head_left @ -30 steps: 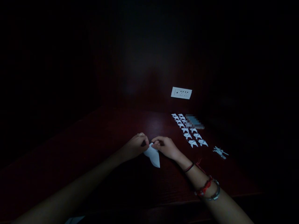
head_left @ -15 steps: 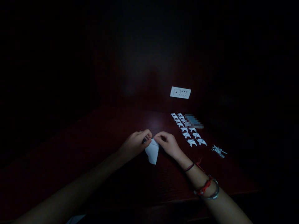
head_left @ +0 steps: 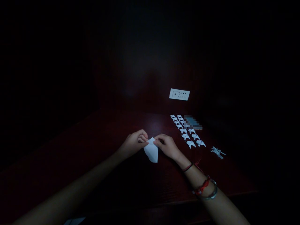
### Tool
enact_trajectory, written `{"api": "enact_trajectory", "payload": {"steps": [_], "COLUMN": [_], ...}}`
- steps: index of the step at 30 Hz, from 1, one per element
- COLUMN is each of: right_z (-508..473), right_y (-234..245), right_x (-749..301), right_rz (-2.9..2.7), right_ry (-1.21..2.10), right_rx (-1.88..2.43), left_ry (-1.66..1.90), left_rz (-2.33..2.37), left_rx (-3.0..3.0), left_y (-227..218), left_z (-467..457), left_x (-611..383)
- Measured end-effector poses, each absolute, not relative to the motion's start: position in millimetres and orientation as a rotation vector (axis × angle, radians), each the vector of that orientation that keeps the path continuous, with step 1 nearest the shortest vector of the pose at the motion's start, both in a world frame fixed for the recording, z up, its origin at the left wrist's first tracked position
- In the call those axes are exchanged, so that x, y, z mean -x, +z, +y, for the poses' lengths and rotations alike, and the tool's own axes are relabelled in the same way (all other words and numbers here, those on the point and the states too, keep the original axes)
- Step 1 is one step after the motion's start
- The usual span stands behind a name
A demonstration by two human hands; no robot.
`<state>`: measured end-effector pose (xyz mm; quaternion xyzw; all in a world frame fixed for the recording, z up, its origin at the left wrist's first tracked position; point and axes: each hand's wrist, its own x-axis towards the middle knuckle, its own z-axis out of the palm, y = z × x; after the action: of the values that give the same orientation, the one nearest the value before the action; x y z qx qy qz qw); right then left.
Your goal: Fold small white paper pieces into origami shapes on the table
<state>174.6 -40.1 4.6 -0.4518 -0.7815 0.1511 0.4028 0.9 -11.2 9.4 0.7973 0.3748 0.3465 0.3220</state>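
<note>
A small white sheet of paper (head_left: 152, 152) hangs between my hands above the dark red table (head_left: 112, 128). My left hand (head_left: 135, 140) pinches its upper left edge between thumb and curled fingers. On the opposite edge, my right hand (head_left: 167, 145) grips the paper the same way. The top corner points up between the fingertips, and a crease line runs across just below it. The paper's lower end is loose and slightly curved.
Two rows of folded white paper pieces (head_left: 186, 137) lie on the right, beside a blurred-out flat bluish object (head_left: 194, 122). Nearer is a small pile of paper strips (head_left: 218, 152). A white socket panel (head_left: 179, 94) sits on the wall. Pale paper (head_left: 74, 221) shows at the bottom edge.
My left hand has shifted slightly left, away from the right hand. The paper's top corner now stands up in view between the fingers, where before the fingertips met over it.
</note>
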Motion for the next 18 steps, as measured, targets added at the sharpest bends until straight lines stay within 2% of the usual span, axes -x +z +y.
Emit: {"api": "enact_trajectory", "payload": {"steps": [6, 18], "right_z": [-44.2, -46.9], "right_y": [8.4, 12.5], "right_x": [-173.2, -171.0], "right_rz": [-2.051, -2.055], "right_ry": [0.216, 0.243], "right_rx": [1.117, 1.039], "left_ry": [0.863, 0.819], "left_rz": [0.977, 1.032], "left_rx": [-2.214, -2.385], "left_y": [12.2, 15.5], "left_z": [-14.4, -20.5], "left_x": [-3.6, -7.2]}}
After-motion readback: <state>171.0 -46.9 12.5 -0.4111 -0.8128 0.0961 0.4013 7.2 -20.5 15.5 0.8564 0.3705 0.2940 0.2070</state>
